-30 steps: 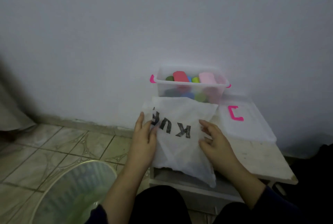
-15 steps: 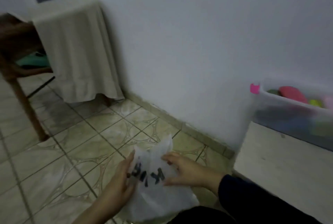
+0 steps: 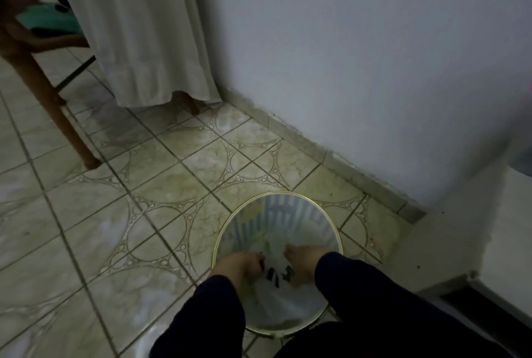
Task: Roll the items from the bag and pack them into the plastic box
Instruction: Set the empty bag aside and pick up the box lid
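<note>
Both hands, left hand (image 3: 240, 267) and right hand (image 3: 299, 264), have carried the white printed plastic bag (image 3: 276, 274) off the bench into the round gold-rimmed wastebasket (image 3: 335, 231); fingers curled, gripping it. Bag looks emptied; packing likely done.

head cam | worn, looks steeply down | near hands (image 3: 273, 268) over bin (image 3: 331, 222) | one view only

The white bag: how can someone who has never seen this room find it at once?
Look at the tiled floor near the wall, at the round gold-rimmed bin. Both hands hold the white bag over it; only it bears black letters.
</note>
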